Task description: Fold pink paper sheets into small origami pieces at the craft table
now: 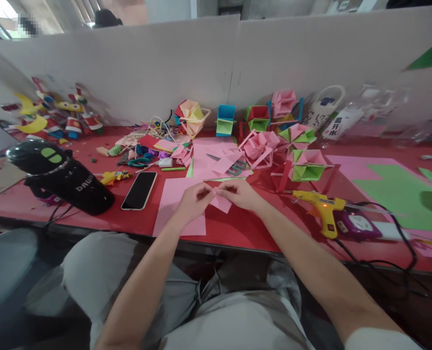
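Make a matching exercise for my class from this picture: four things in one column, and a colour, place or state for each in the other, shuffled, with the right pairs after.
1. Glue gun
2. Phone
3. Tumbler
4. Small pink paper

A. Pinched between left hand and right hand
B. Black, with green marks on its lid
C. Yellow, with an orange light
D. Lying flat, screen dark

Pairs: 1-C, 2-D, 3-B, 4-A
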Motion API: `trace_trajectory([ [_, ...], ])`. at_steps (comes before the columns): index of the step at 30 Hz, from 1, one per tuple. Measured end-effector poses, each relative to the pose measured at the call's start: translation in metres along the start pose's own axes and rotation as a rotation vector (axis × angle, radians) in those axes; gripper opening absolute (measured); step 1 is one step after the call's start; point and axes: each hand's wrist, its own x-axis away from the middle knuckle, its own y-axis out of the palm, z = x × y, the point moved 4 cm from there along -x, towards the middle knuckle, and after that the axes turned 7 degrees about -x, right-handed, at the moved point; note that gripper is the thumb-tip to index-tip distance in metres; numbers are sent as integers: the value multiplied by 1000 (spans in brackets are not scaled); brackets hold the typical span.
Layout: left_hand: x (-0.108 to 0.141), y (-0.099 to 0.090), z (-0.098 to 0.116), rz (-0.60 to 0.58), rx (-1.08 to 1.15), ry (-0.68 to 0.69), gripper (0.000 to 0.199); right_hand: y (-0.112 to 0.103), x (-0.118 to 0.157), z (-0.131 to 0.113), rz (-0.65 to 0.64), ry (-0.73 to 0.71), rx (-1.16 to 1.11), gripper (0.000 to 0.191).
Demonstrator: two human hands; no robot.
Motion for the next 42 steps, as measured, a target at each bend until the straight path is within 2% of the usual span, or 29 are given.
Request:
trace_trajectory([
  [4,-1,-6,2,113,-84,46,19,1,-1,2,63,48,-2,34],
  [7,-1,-12,2,184,-112,59,17,2,-2,2,34,31,4,34],
  [13,-2,-14,-4,206,-76,10,18,0,-2,4,64,65,63,43],
  [17,-2,-18,-8,227,-41,-38,19,2,-2,1,12,35,31,38],
  [21,-2,-21,-9,225,2,-63,20,2,-2,1,0,51,0,36],
  [26,-3,-23,-7,234,23,-76,20,-2,-2,2,71,61,-2,45],
  [30,-3,-20,-9,222,60,-107,21,-4,-2,2,62,32,14,47],
  [37,-4,-16,-14,134,97,-85,22,-4,-2,5,-20,34,-77,33],
  [42,-3,-8,-14,74,79,-80,18,-3,-3,7,-10,40,-73,31],
])
